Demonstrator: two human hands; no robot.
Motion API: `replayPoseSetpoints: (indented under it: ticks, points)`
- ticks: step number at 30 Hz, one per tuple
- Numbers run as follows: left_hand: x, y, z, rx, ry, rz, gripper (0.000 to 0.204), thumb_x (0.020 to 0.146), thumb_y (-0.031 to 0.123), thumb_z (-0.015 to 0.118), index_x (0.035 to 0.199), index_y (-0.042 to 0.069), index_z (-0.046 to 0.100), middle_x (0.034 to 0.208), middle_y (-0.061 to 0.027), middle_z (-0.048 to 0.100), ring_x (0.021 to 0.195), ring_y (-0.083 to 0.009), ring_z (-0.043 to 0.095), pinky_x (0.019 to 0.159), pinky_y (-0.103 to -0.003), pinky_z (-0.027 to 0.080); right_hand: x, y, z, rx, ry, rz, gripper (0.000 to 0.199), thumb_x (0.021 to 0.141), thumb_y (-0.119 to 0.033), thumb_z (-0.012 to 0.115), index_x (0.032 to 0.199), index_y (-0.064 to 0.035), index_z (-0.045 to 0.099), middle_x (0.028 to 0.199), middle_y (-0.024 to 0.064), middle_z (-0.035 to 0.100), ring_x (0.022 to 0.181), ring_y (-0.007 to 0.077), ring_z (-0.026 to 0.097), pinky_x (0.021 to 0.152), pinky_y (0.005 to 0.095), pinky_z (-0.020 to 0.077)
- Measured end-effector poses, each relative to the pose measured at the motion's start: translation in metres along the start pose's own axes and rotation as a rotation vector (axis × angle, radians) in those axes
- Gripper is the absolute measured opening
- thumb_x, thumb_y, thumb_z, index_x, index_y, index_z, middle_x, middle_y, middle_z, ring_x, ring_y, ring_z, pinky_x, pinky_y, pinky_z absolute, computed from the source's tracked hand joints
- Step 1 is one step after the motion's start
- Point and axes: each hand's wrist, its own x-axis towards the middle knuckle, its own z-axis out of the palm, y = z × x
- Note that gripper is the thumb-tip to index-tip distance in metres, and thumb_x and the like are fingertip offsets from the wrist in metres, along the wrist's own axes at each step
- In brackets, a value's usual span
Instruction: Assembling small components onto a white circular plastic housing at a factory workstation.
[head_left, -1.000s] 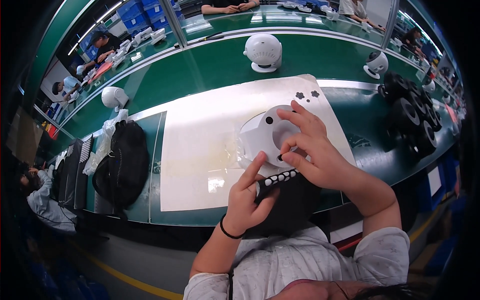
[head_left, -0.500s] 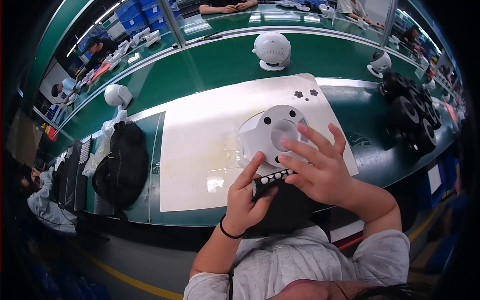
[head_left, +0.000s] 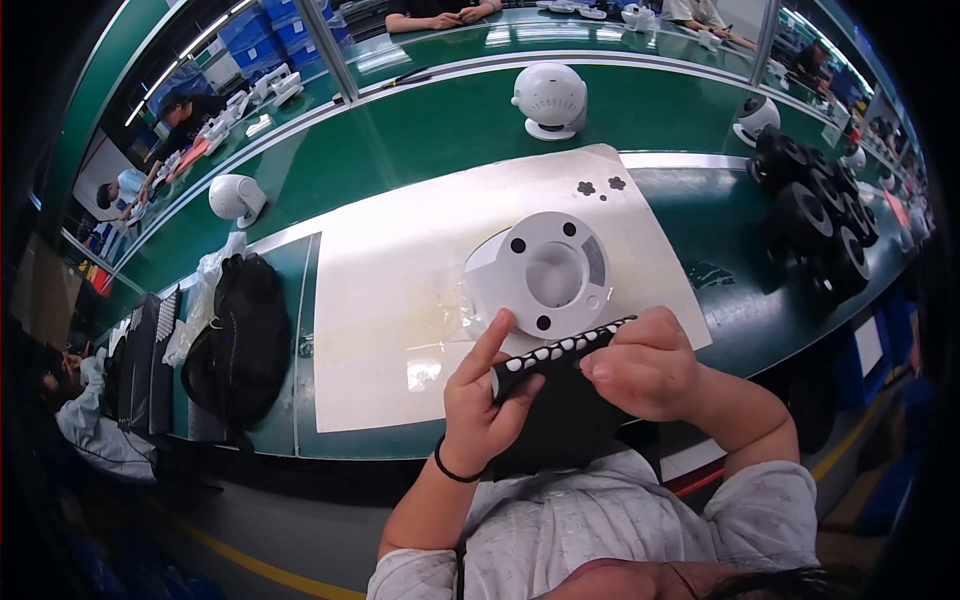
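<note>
- Counter [head_left: 420, 130]: green and long, with a white mat [head_left: 400, 290] at its near edge. Keep the work over the mat, so that anything dropped lands on it.
- Bag [head_left: 240, 340]: black, at nine o'clock off the mat, well apart.
- Housing [head_left: 545, 275]: white and round, on the mat, its recessed face turned up, at twelve o'clock from both hands. It lies free of them, so steady it before pressing anything on.
- Strip [head_left: 560, 352]: black with white pads, just below the housing and level.
- Left hand [head_left: 480, 400]: clamped on the strip's left end, forefinger raised.
- Right hand [head_left: 645, 365]: closed on its right end. Peel slowly and keep the strip taut.
</note>
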Motion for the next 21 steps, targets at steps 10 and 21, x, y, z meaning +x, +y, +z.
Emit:
replayPoseSetpoints:
  ticks: [10, 21]
  points:
    - [-0.001, -0.001, 0.000, 0.041, -0.008, 0.013, 0.009, 0.065, -0.006, 0.061, 0.071, -0.008, 0.056, 0.125, -0.0196, 0.046, 0.059, -0.0157, 0.055, 0.060, -0.025, 0.044, 0.018, 0.014, -0.006, 0.191, -0.069, 0.483, 0.039, 0.074, 0.000, 0.058, 0.111, -0.0065, 0.046, 0.083, 0.0056, 0.059, 0.070, 0.0184, 0.055, 0.064, 0.0295, 0.0418]
    - [-0.001, -0.001, -0.007, 0.069, -0.025, -0.021, 0.010, 0.064, -0.006, 0.061, 0.073, -0.008, 0.057, 0.125, -0.0204, 0.045, 0.061, -0.0169, 0.057, 0.060, -0.026, 0.045, 0.027, -0.005, -0.019, -0.359, -0.442, 0.060, 0.043, 0.069, -0.003, 0.062, 0.111, -0.0056, 0.052, 0.076, 0.0051, 0.058, 0.061, 0.0201, 0.050, 0.055, 0.0299, 0.0373]
